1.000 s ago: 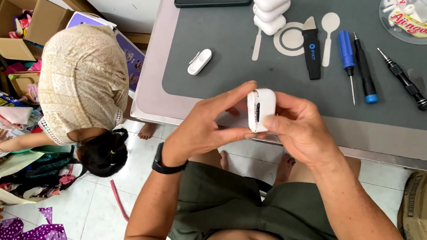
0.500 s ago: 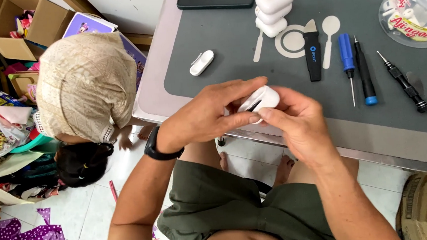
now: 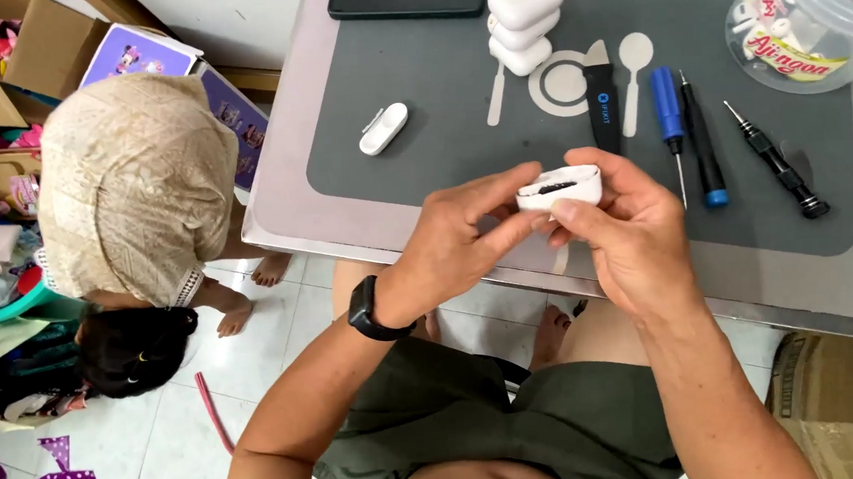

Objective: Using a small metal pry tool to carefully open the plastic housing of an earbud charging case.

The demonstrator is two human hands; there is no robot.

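Both hands hold one white earbud case (image 3: 560, 187) above the near edge of the counter (image 3: 284, 204). The left hand (image 3: 457, 242) sits at 8 o'clock of the case, grip clenched on its left end with thumb and forefinger. The right hand (image 3: 636, 230) sits at 4 o'clock, grip clenched on the right end. The case's dark open face points up. On the grey mat (image 3: 415, 80), at 12 o'clock of the case, stands a stack of white cases (image 3: 526, 14); at 10 o'clock lies a single white case (image 3: 383, 129); at 2 o'clock — well apart — lie three screwdrivers (image 3: 700, 145).
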